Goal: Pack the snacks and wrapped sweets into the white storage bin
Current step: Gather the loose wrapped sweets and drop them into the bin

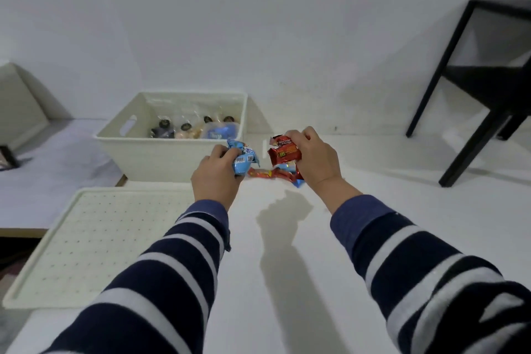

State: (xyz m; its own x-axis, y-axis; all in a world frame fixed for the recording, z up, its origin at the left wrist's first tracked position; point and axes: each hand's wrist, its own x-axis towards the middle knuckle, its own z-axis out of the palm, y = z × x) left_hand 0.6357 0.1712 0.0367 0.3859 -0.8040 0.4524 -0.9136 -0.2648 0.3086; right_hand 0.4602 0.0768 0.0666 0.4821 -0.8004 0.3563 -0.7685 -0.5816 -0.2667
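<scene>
The white storage bin (161, 156) stands on the white table at centre left, with several wrapped sweets and a blue packet (219, 133) inside. My left hand (215, 178) grips a light blue snack packet (244, 159) just in front of the bin's right corner. My right hand (313, 158) holds a red snack packet (283, 152) to the right of the bin. Between and under the hands, several red and blue wrapped snacks (273, 174) lie on the table.
The bin's flat white lid (94, 241) with small dots lies at the near left. A black side table (485, 86) stands at the right. A white wall rises right behind the bin. A dark object (7, 156) sits at the far left edge.
</scene>
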